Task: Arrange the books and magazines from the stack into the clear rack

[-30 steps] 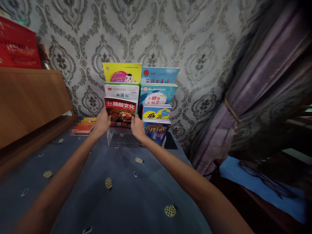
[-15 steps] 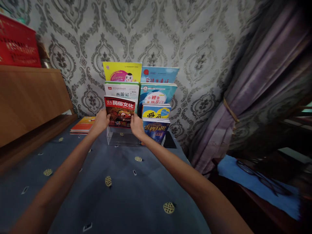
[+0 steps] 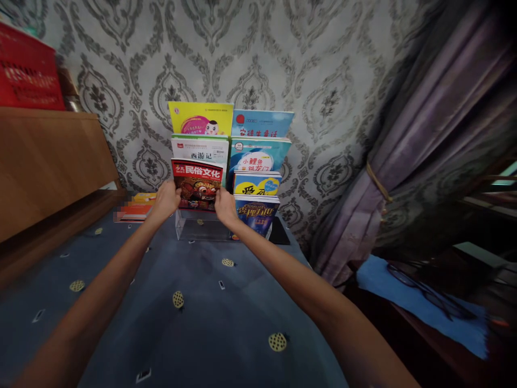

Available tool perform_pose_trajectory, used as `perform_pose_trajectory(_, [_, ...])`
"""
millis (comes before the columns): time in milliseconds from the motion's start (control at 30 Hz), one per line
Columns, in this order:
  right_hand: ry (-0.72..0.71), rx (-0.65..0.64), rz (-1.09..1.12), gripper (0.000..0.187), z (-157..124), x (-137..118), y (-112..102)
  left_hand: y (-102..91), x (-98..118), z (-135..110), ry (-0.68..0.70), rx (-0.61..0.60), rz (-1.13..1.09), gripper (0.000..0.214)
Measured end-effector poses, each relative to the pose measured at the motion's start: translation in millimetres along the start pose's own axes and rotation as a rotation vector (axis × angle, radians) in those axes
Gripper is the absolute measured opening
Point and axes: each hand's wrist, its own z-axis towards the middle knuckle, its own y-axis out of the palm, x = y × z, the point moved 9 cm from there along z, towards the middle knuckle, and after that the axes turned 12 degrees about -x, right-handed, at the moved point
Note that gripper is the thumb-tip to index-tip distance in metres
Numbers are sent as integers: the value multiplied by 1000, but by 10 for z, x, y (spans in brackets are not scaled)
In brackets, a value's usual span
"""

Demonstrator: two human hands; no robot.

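Observation:
Both hands grip a red-topped book (image 3: 197, 186) with a mask picture on its cover, one at each side edge. My left hand (image 3: 167, 198) pinches its left edge, and my right hand (image 3: 226, 206) closes on the right one. The book stands upright in the left column of a clear acrylic rack (image 3: 202, 229), above the lowest pocket. Behind it are a white book (image 3: 201, 149) and a yellow book (image 3: 201, 117). In the right column stand a dark blue book (image 3: 255, 215), a yellow-and-blue book (image 3: 258, 185), a light blue book (image 3: 262, 153) and another blue book (image 3: 262, 123).
An orange book stack (image 3: 137, 210) lies left of the rack on the blue patterned tablecloth (image 3: 202, 334). A wooden cabinet (image 3: 48, 167) bearing a red basket (image 3: 30, 70) borders the left. Glasses (image 3: 428, 291) rest on a blue cloth (image 3: 456, 323) at right, near a purple curtain (image 3: 359, 226).
The view has shifted slightly, so everything sits a little further left. Both hands keep the same hold on the red-topped book, which has hardly moved relative to the rack.

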Motion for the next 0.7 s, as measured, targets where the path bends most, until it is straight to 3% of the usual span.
perform_pose_trajectory(700, [1,-7,-46,38,-1,-56,-43,-8,7,7,4,-48,13,40])
